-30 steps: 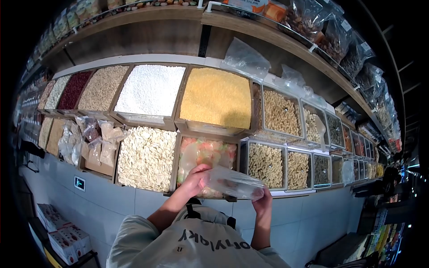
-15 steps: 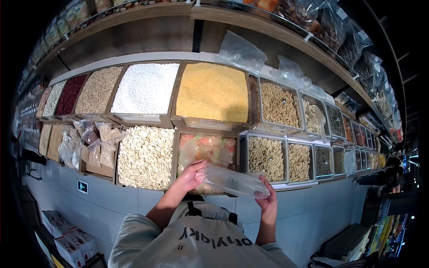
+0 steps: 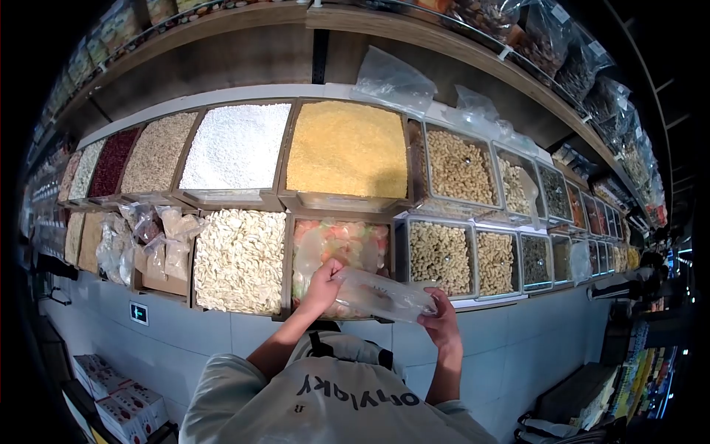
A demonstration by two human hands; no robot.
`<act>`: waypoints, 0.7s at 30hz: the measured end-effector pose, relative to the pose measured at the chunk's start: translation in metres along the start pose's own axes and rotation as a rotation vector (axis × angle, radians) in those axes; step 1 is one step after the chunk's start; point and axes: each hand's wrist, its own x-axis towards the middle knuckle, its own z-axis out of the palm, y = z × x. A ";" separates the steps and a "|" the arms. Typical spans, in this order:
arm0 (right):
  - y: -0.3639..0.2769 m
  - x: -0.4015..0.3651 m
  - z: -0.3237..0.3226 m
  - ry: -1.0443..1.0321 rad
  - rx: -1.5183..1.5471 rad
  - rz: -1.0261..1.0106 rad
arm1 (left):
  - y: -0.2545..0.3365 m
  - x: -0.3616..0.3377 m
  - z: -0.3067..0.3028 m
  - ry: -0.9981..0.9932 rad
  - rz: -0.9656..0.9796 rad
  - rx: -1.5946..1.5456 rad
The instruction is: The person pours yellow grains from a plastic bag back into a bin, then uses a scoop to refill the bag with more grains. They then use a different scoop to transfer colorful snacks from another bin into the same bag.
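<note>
A clear plastic bag (image 3: 384,294) is stretched between my two hands, flat and tilted down to the right. My left hand (image 3: 323,287) is closed on its left end. At the other end, my right hand (image 3: 441,320) pinches the bag between thumb and fingers. Beneath the bag, a bin of pink, orange and pale green pieces (image 3: 362,240) is partly covered by it. To the left of that bin lies a bin of flat, cream-coloured pieces (image 3: 240,259). A bin of yellow grain (image 3: 347,152) stands just behind.
A bin of white grain (image 3: 237,148) adjoins the yellow one. Lidded bins of nuts (image 3: 440,255) run off to the right. Small filled bags (image 3: 159,240) sit at left. Above hangs a wooden shelf (image 3: 414,37); white boxes (image 3: 129,407) stand on the floor.
My right hand has shifted its hold on the bag's right end, its fingers now bent over the edge. My left hand has moved slightly. The camera view has shifted a little.
</note>
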 end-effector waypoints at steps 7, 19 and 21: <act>0.027 0.007 0.003 0.129 -0.690 0.008 | -0.033 0.009 -0.001 -0.151 -0.331 -0.019; 0.023 0.017 0.003 0.433 -0.325 -0.130 | 0.024 -0.007 0.004 0.051 -0.010 0.255; 0.022 0.017 0.005 0.444 -0.345 -0.107 | 0.019 -0.005 0.002 0.022 -0.035 0.231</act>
